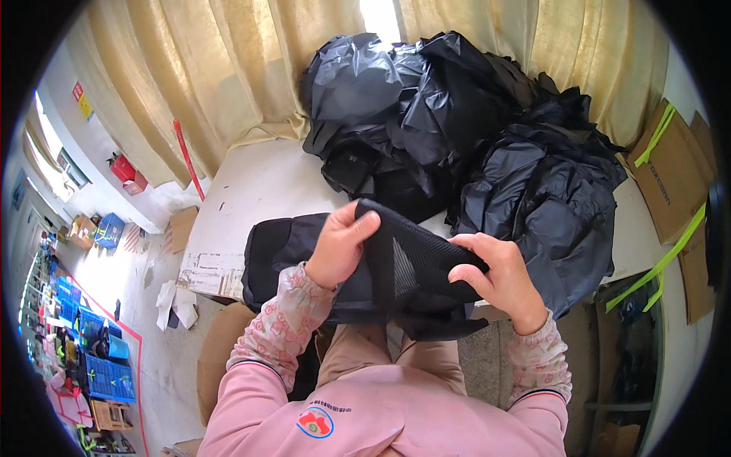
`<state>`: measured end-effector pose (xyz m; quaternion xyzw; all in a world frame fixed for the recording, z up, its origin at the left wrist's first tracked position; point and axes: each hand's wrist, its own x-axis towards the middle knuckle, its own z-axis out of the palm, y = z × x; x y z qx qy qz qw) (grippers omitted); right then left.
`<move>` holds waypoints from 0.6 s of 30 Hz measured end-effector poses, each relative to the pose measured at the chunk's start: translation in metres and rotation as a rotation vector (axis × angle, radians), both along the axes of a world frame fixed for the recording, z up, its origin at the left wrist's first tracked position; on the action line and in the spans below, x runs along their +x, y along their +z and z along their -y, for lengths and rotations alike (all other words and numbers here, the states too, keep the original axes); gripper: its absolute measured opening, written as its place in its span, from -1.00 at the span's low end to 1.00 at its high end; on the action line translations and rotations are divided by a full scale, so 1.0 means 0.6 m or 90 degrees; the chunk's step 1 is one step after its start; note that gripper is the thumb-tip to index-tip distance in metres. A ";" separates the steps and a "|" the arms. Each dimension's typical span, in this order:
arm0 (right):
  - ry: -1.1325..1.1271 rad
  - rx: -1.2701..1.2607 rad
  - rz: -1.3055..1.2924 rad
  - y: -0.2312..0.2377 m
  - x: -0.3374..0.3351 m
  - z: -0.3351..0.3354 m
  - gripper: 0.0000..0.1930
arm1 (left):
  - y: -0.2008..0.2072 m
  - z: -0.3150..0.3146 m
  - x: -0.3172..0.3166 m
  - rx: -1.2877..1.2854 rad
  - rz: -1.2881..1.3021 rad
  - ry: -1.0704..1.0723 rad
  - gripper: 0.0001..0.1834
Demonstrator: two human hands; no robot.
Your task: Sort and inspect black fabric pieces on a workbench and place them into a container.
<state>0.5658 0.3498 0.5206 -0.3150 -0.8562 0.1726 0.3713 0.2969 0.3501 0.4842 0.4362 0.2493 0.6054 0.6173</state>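
Note:
A piece of black mesh fabric [422, 263] is stretched between my hands above the table's near edge. My left hand [339, 247] pinches its upper left corner between thumb and fingers. Its right edge is gripped by my right hand [499, 274], the thumb lying on top and the fingertips partly hidden by the cloth. Below, a dark fold of the material hangs down toward my lap. Under and beside my left hand, more black fabric [274, 247] lies over the front edge of the white table [244, 179].
A big heap of black plastic-like sheeting [426, 99] covers the table's back and right. Cardboard [670, 183] with bright green straps leans at the right. Blue crates [106, 377] stand on the floor far left. Beige curtains [251, 68] hang behind the table.

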 end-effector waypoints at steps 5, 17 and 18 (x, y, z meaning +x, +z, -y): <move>-0.075 -0.003 -0.069 0.030 -0.014 -0.014 -0.75 | -0.022 -0.046 -0.035 0.060 -0.090 0.198 -0.88; -0.217 -0.091 -0.415 0.089 -0.017 -0.060 -0.76 | -0.363 0.145 0.074 -0.025 -0.181 -0.040 0.16; -0.259 -0.012 -0.388 0.088 -0.024 -0.055 -0.70 | -0.371 0.135 0.073 -0.063 -0.331 0.031 0.04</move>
